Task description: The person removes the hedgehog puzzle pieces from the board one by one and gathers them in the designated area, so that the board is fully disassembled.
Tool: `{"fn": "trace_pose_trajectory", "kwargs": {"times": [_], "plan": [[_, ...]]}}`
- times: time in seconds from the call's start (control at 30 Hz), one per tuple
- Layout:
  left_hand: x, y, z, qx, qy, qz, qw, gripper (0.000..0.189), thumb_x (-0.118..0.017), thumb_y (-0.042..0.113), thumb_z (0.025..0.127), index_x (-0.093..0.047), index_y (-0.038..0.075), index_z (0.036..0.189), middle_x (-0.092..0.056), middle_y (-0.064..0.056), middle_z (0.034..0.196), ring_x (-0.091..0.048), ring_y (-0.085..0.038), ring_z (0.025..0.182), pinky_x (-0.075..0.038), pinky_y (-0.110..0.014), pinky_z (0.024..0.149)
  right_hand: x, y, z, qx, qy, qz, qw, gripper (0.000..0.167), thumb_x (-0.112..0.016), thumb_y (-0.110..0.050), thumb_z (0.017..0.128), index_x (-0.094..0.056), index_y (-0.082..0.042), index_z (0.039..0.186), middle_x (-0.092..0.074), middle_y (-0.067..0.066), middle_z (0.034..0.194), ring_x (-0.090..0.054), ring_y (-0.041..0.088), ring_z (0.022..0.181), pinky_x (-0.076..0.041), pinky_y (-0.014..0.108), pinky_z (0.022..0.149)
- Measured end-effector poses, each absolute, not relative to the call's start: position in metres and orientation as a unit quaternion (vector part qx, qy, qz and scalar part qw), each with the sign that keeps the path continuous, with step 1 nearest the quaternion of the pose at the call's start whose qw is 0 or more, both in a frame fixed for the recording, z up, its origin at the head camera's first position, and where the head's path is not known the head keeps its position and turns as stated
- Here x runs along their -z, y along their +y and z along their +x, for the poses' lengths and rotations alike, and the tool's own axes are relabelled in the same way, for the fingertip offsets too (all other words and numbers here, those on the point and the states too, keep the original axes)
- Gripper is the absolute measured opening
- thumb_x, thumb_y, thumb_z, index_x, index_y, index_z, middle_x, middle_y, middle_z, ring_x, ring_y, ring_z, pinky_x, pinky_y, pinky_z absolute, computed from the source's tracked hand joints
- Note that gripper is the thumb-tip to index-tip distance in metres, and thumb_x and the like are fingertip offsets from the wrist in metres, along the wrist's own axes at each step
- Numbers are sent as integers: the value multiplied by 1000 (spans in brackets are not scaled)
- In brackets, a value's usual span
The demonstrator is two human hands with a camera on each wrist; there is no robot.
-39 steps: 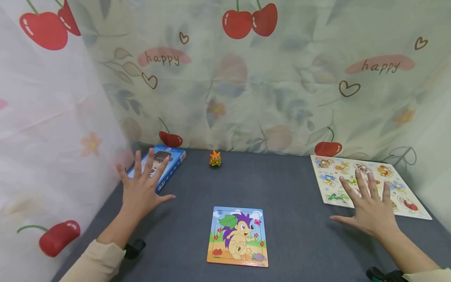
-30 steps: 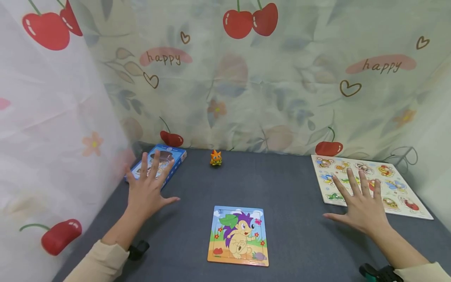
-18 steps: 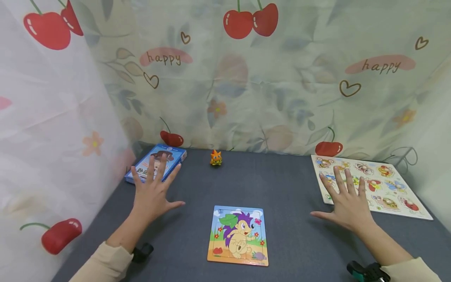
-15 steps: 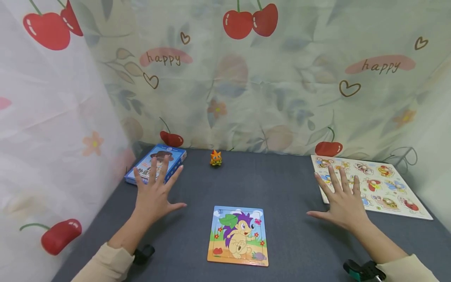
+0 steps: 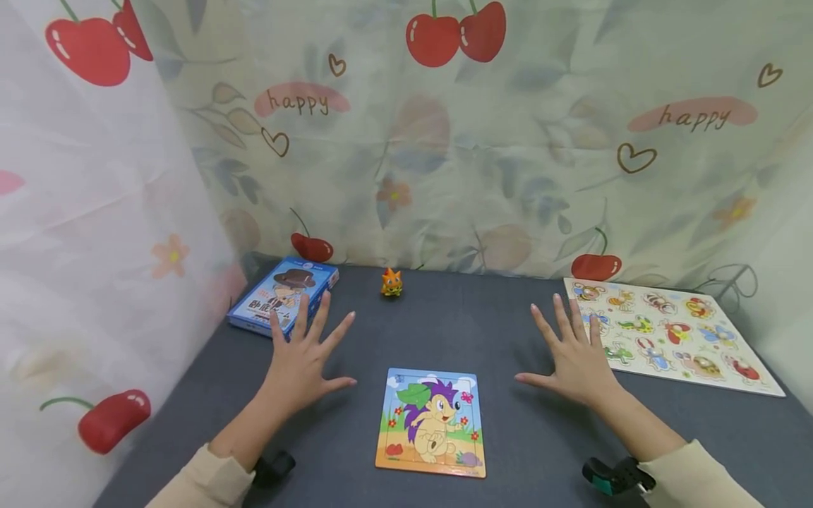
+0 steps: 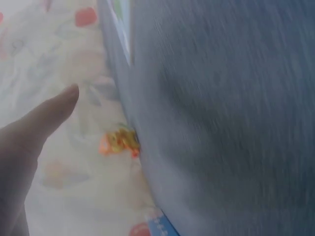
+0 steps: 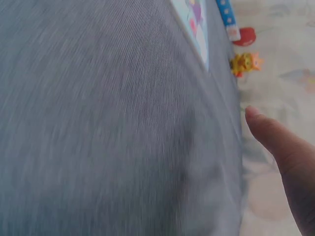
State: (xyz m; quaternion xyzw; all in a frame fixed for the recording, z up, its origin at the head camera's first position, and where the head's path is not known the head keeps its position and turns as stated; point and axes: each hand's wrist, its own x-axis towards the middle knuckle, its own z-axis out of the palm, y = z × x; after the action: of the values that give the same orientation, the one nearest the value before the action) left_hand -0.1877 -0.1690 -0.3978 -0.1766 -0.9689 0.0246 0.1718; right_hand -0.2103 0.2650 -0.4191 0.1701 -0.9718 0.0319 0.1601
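A square hedgehog jigsaw puzzle lies flat on the dark table, between my two hands. To its left, my left hand hovers with fingers spread and holds nothing; its fingertips overlap the lower right of a blue box in the head view. On the other side my right hand is also spread above the table and holds nothing. Its fingertips cover the left edge of a white insect-picture board. In each wrist view only a thumb and a bit of that hand show.
A small orange toy figure stands at the back of the table. Behind it hangs a cherry-print curtain, with another curtain side along the left. A thin cable shows at the back right corner.
Both hands have moved inward towards the hedgehog puzzle, the right hand farther than the left. Their fingers stay spread. More of the blue box and the insect board is uncovered.
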Motion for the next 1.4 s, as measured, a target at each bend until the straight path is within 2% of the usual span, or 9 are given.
{"fn": "trace_pose_trajectory", "kwargs": {"times": [0.1, 0.27, 0.6, 0.8, 0.93, 1.03, 1.17, 1.4], "plan": [[397, -159, -182, 5, -968, -194, 162, 100, -71, 64, 67, -24, 30, 148, 1, -13, 158, 11, -39, 143, 1, -75, 102, 419, 253, -212, -62, -975, 169, 128, 117, -67, -70, 65, -3, -24, 151, 3, 19, 157, 9, 40, 143, -3, 65, 109], [400, -144, -173, 37, -966, -218, 135, 97, -74, 56, 69, -24, 31, 148, 6, -10, 158, 4, -41, 143, -4, -72, 105, 418, 234, -215, -118, -972, 186, 86, 112, -70, -62, 68, -8, -20, 151, -3, 23, 155, 3, 44, 142, -6, 66, 109], [408, -122, -161, 79, -960, -256, 85, 90, -72, 54, 73, -26, 32, 147, 5, -9, 158, 7, -38, 144, -1, -69, 107, 425, 200, -217, -155, -959, 232, 54, 100, -71, -51, 75, -16, -13, 150, -9, 23, 155, -4, 45, 142, -13, 65, 108], [413, -112, -154, 103, -956, -268, 55, 85, -69, 51, 77, -25, 32, 147, 5, -12, 158, 6, -38, 144, -5, -67, 109, 423, 176, -215, -217, -940, 263, 1, 83, -71, -41, 79, -35, -2, 143, -18, 23, 153, -17, 43, 140, -25, 61, 107], [415, -106, -151, 122, -956, -266, 18, 81, -68, 49, 79, -26, 33, 147, 3, -15, 158, 0, -39, 144, -13, -65, 109, 421, 161, -216, -241, -931, 270, -37, 70, -70, -38, 81, -46, -1, 136, -28, 21, 150, -28, 41, 137, -32, 57, 105], [416, -103, -148, 147, -953, -264, -18, 75, -68, 45, 81, -33, 29, 145, -2, -17, 157, -7, -40, 143, -18, -63, 109, 420, 151, -217, -265, -919, 287, -57, 63, -70, -34, 83, -50, 0, 132, -39, 20, 143, -40, 38, 129, -40, 53, 100], [416, -102, -146, 171, -948, -261, -66, 63, -67, 40, 84, -45, 22, 140, -16, -18, 155, -17, -39, 142, -24, -57, 109, 420, 140, -219, -298, -898, 315, -78, 57, -70, -30, 83, -53, 1, 128, -51, 16, 128, -55, 29, 109, -50, 42, 87], [420, -99, -143, 192, -945, -234, -127, 55, -67, 39, 84, -52, 23, 134, -38, -14, 147, -35, -35, 135, -38, -54, 102, 427, 126, -225, -339, -870, 339, -112, 48, -72, -22, 81, -59, 1, 121, -59, 12, 100, -57, 13, 80, -49, 21, 65]]}}
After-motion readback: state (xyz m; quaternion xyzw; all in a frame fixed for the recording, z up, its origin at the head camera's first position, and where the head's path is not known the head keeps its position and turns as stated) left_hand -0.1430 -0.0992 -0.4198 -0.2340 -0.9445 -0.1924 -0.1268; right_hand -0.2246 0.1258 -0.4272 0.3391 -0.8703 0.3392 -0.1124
